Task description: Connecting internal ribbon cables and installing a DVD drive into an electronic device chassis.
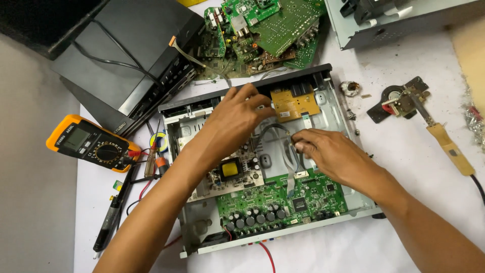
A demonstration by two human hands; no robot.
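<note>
An opened electronic device with a metal chassis [337, 114] lies on the white table. Inside are a green main circuit board [283, 199], a power board with a yellow transformer [230, 169] and a small orange board [294, 103] at the back. My left hand [235, 119] reaches over the chassis, fingers curled at the black front edge near the orange board. My right hand [331, 151] pinches a grey flat ribbon cable [290, 169] that runs down to the green board.
A yellow multimeter [88, 143] with probes lies at the left, beside screwdrivers [151, 159]. A black device casing [129, 55] sits at the back left, loose green circuit boards [273, 28] behind. A soldering iron [449, 146] on its stand lies at the right.
</note>
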